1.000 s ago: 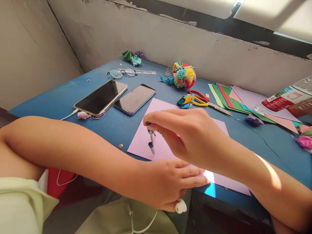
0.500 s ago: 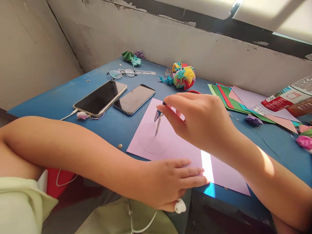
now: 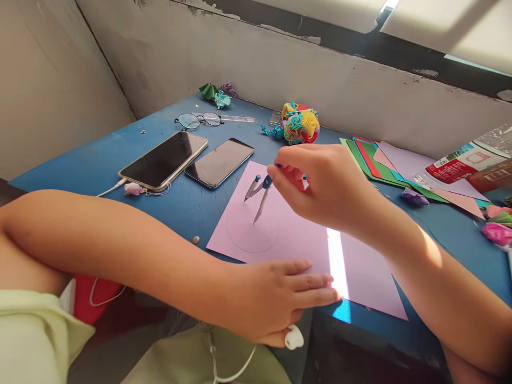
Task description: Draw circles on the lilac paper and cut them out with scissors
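Note:
My right hand (image 3: 316,181) pinches the top of a drawing compass (image 3: 262,201) between thumb and fingertips; the knob is partly hidden by them. Its two legs stand apart, and the longer one's tip meets a sheet of pink-purple paper (image 3: 304,250). A thin drawn circle (image 3: 253,252) surrounds that tip on the sheet. Across the sheet's near edge lies my left hand (image 3: 276,298), fingers stretched out flat. By its thumb, below the table edge, is a white earbud (image 3: 294,337); whether the thumb touches it I cannot tell.
Two phones, one (image 3: 164,160) with a cable and another (image 3: 220,162), lie left of the paper. Behind them are glasses (image 3: 200,120) and a clear ruler (image 3: 240,119). A colourful paper ball (image 3: 301,125) sits near the wall. Coloured sheets (image 3: 372,165) and a bottle (image 3: 472,160) are at right.
The compass has turned about its planted tip, and its other leg has swung to the far left, showing more. My right hand has shifted slightly. My left hand stays in place.

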Available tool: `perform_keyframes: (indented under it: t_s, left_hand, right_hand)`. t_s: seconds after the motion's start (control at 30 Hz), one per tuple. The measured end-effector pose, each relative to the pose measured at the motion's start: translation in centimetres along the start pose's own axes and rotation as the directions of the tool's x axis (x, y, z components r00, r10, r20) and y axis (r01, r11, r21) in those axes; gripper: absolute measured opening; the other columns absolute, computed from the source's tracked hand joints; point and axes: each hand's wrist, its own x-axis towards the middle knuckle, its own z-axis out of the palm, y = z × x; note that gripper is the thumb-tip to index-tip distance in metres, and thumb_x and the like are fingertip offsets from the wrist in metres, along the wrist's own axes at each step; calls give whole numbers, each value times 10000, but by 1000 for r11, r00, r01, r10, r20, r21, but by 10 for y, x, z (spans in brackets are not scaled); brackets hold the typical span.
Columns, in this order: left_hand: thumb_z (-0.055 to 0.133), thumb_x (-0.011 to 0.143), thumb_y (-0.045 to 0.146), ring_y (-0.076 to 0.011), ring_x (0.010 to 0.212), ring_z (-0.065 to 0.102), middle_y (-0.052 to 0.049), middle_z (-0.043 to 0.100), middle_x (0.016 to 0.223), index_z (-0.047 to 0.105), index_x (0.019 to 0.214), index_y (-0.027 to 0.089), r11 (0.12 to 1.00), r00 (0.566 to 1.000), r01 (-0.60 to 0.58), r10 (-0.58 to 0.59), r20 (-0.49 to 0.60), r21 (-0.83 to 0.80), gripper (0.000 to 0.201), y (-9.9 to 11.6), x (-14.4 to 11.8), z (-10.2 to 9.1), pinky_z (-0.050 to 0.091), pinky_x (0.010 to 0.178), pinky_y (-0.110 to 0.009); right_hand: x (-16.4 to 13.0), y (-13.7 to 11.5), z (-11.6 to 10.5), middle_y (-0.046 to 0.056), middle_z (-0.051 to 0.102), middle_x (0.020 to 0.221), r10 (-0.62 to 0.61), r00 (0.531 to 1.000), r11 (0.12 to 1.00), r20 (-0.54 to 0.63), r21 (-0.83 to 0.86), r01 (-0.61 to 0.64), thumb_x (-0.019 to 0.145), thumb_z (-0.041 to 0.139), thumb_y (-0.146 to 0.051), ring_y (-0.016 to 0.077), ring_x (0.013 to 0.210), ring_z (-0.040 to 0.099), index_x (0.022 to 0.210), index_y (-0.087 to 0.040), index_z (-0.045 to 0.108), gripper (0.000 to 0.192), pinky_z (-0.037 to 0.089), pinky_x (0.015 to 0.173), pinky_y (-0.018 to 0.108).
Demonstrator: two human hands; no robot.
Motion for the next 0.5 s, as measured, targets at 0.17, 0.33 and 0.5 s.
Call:
perform_keyframes:
  t_s: [0.17,0.33,0.5]
  left_hand:
    - [356,894,304,-233,1372,366,-93,438,1468,737,1019,148,1000,1000,-3,3,-19,8,430,0,0,0,325,1118,-373]
    - [374,881,303,-227,1366,380,-86,455,1456,742,1004,149,1000,1000,-4,4,-22,3,417,-2,2,1,339,1114,-367]
    - [357,879,284,-235,1372,373,-99,442,1465,740,1000,135,1000,1000,-8,7,-19,-14,429,-1,2,-1,341,1110,-374]
  right_hand:
    - [1,2,-14,-43,229,490,5,991,999,137,37,-11,892,472,-231,86,488,179,558,-187,228,417,193,505,286]
    - [-2,5,-30,-49,183,495,18,962,998,271,51,-33,926,466,-305,87,495,142,538,-184,237,467,177,499,297]
    - [-8,5,-35,-49,168,486,-31,966,998,256,60,16,925,471,-334,76,473,143,509,-176,280,484,181,482,287]
